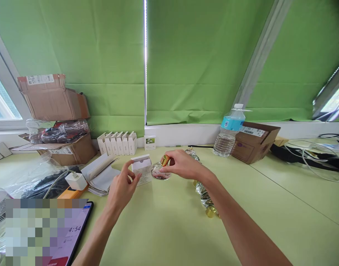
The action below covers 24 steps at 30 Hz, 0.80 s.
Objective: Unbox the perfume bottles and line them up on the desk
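My right hand (pixel 180 162) grips a round glass perfume bottle (pixel 158 174) with a gold cap, fingers around the cap and upper side. The bottle is tilted, cap toward the upper right. Just left of it is a small white carton (pixel 144 170) with its top flap up. My left hand (pixel 124 184) is at the carton's left edge, fingers curved and apart; whether they touch it I cannot tell. More glass bottles with gold caps (pixel 210 211) lie in a row, partly hidden beneath my right forearm.
Several white cartons (pixel 118 143) stand in a row by the wall. Flattened white cartons (pixel 101 175), a charger (pixel 76 181) and a phone (pixel 81 229) are at left, below stacked cardboard boxes (pixel 55 101). A water bottle (pixel 227 133) and brown box (pixel 254 142) stand at the back right.
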Each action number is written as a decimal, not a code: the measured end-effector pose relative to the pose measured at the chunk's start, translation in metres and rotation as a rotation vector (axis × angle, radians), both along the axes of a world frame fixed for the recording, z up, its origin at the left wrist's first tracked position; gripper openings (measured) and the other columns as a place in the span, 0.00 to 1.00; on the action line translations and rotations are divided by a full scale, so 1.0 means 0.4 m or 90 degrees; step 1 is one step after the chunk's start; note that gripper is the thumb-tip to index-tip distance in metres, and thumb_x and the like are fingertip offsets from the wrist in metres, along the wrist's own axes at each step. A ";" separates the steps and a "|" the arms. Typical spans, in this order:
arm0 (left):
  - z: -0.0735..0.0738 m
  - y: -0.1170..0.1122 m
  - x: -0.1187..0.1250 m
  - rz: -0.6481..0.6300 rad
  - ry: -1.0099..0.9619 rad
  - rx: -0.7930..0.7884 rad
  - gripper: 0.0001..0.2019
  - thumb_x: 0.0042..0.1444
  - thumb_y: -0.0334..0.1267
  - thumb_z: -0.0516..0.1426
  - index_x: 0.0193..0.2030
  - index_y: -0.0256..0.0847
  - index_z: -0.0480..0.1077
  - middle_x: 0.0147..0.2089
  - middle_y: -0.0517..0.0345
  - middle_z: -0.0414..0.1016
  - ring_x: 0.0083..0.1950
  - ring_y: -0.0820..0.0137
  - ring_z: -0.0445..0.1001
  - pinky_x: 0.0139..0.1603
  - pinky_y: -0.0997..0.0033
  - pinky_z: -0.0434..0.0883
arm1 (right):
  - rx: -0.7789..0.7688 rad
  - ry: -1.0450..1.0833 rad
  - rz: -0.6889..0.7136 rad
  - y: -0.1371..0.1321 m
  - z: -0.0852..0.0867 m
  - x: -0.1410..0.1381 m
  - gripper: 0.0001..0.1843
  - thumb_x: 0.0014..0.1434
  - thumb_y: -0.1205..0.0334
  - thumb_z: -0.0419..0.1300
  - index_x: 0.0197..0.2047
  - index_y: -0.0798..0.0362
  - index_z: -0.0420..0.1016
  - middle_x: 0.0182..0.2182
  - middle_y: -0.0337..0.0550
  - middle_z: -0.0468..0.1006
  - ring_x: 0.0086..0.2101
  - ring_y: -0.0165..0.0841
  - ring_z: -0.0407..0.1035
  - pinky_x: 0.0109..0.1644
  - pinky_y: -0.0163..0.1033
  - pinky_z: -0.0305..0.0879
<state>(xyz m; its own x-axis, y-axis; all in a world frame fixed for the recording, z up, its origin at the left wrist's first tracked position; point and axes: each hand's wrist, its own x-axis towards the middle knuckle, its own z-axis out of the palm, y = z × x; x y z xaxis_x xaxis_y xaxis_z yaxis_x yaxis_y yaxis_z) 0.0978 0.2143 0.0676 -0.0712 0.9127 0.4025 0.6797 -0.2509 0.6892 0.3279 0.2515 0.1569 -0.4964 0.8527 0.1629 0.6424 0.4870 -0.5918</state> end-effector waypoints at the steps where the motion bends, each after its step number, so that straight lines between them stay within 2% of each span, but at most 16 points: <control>1: 0.004 0.004 -0.003 0.008 0.009 -0.005 0.23 0.57 0.50 0.52 0.58 0.49 0.58 0.28 0.66 0.71 0.24 0.72 0.69 0.27 0.74 0.64 | 0.002 0.001 -0.001 -0.002 0.003 0.000 0.14 0.49 0.52 0.63 0.32 0.54 0.75 0.25 0.36 0.71 0.25 0.28 0.61 0.25 0.33 0.52; 5: 0.010 0.017 -0.008 0.008 0.042 -0.004 0.24 0.57 0.51 0.52 0.60 0.49 0.57 0.25 0.67 0.70 0.23 0.71 0.68 0.26 0.74 0.62 | 0.004 -0.002 -0.008 -0.007 0.007 -0.002 0.14 0.48 0.51 0.64 0.30 0.54 0.74 0.25 0.36 0.71 0.25 0.28 0.61 0.26 0.33 0.51; 9: 0.001 0.022 -0.004 -0.001 0.080 -0.011 0.21 0.58 0.48 0.51 0.58 0.50 0.58 0.25 0.68 0.69 0.23 0.71 0.68 0.25 0.76 0.58 | 0.012 -0.011 -0.009 -0.005 0.006 -0.001 0.13 0.48 0.51 0.63 0.29 0.53 0.73 0.24 0.35 0.71 0.25 0.27 0.61 0.25 0.33 0.51; 13: -0.007 0.019 0.005 0.026 0.114 0.012 0.14 0.59 0.45 0.50 0.51 0.49 0.61 0.22 0.70 0.62 0.23 0.71 0.65 0.26 0.76 0.56 | 0.023 -0.014 -0.008 -0.002 0.005 0.003 0.13 0.49 0.52 0.63 0.29 0.53 0.73 0.24 0.35 0.71 0.25 0.27 0.61 0.25 0.33 0.51; 16: -0.005 0.013 0.010 0.077 0.170 0.036 0.08 0.59 0.45 0.51 0.43 0.48 0.63 0.22 0.69 0.58 0.23 0.72 0.63 0.26 0.75 0.55 | 0.029 -0.003 -0.001 -0.003 0.007 0.004 0.13 0.50 0.52 0.63 0.31 0.53 0.74 0.25 0.36 0.71 0.25 0.28 0.61 0.26 0.33 0.52; 18: -0.003 0.012 0.011 0.103 0.200 0.064 0.07 0.59 0.45 0.52 0.39 0.47 0.66 0.25 0.66 0.62 0.26 0.72 0.65 0.26 0.74 0.56 | 0.037 0.012 0.006 -0.007 0.010 0.004 0.13 0.50 0.52 0.63 0.33 0.53 0.75 0.25 0.37 0.71 0.25 0.28 0.61 0.26 0.33 0.52; 20: -0.006 0.013 0.008 0.105 0.215 0.115 0.07 0.59 0.45 0.53 0.36 0.48 0.69 0.32 0.62 0.68 0.32 0.70 0.69 0.30 0.73 0.60 | 0.049 0.030 0.011 -0.014 0.014 0.000 0.13 0.51 0.51 0.63 0.34 0.53 0.75 0.25 0.36 0.71 0.25 0.28 0.61 0.26 0.33 0.52; 22: -0.013 0.018 0.002 0.086 0.201 0.172 0.07 0.59 0.43 0.54 0.37 0.48 0.72 0.42 0.57 0.70 0.42 0.66 0.71 0.37 0.70 0.65 | 0.061 0.047 0.013 -0.022 0.018 -0.007 0.14 0.52 0.51 0.62 0.35 0.53 0.74 0.25 0.36 0.71 0.25 0.28 0.60 0.26 0.33 0.51; 24: -0.022 0.022 -0.006 0.046 0.165 0.200 0.07 0.59 0.42 0.54 0.38 0.47 0.73 0.52 0.54 0.68 0.51 0.63 0.70 0.48 0.66 0.67 | 0.064 0.066 0.018 -0.029 0.020 -0.017 0.14 0.53 0.51 0.62 0.35 0.53 0.74 0.24 0.36 0.71 0.25 0.28 0.60 0.26 0.33 0.51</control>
